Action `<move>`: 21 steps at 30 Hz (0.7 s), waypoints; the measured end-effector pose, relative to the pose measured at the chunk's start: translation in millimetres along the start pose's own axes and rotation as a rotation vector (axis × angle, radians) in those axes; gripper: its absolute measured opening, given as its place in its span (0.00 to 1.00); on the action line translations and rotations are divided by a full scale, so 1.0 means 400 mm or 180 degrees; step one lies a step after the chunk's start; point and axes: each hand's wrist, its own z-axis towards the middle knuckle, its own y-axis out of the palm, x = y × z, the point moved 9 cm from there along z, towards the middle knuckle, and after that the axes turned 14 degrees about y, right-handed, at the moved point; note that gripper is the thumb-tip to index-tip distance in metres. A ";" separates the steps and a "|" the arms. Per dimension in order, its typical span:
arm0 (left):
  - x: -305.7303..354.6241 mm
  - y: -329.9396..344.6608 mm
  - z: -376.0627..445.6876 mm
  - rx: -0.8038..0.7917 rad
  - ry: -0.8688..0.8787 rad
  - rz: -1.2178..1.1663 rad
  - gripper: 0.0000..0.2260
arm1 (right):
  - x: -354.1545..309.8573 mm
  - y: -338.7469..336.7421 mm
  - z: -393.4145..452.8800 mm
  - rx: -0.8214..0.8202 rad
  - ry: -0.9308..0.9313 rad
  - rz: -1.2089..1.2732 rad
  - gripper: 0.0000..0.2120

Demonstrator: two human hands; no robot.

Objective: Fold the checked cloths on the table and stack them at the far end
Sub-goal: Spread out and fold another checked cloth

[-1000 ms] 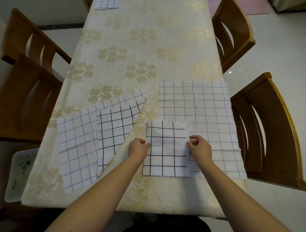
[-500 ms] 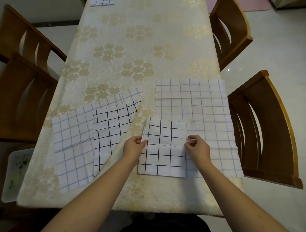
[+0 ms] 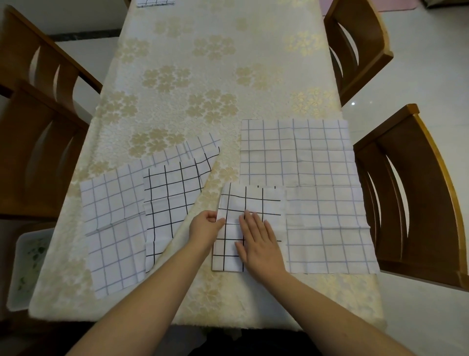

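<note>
Fingers (image 3: 256,223) of the right hand (image 3: 261,244) are lying straight and flat, pressing on the folded black-checked cloth (image 3: 250,203) just below the middle of the frame; the palm is covering the cloth's lower right part. The left hand (image 3: 205,228) is sitting at the cloth's left edge, fingers curled, thumb and fingertips pinching that edge. The folded cloth is resting on the counter (image 3: 218,76), its right edge overlapping the lower left corner of a large grey-checked cloth (image 3: 304,178) that is lying spread flat at the right of the frame, reaching the counter's right side. At the left of the frame a second grey-checked cloth (image 3: 111,228) is lying unfolded and slightly askew, with another black-checked cloth (image 3: 170,200) lying on top of its right part. At the top edge of the frame, left of centre, a small part of a checked stack (image 3: 155,2) is showing at the counter's far end; how many pieces it is holding cannot be told. Wooden chairs (image 3: 411,193) are standing along both long sides, and a white tray (image 3: 25,264) is sitting low at the left edge.
</note>
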 end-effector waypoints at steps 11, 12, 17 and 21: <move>0.079 0.011 0.050 -0.0512 0.0339 -0.0237 0.19 | 0.040 0.047 -0.007 -0.0188 0.0127 -0.0239 0.31; 0.092 0.016 0.059 -0.0491 0.0359 -0.0285 0.18 | 0.040 0.046 -0.007 -0.0188 0.0136 -0.0223 0.31; 0.137 0.047 0.089 -0.0453 0.0248 -0.0520 0.17 | 0.027 0.042 -0.021 -0.0153 0.0068 -0.0237 0.31; 0.132 0.069 0.111 -0.0569 0.0128 -0.0608 0.22 | 0.039 0.048 -0.030 -0.0154 0.0103 -0.0210 0.31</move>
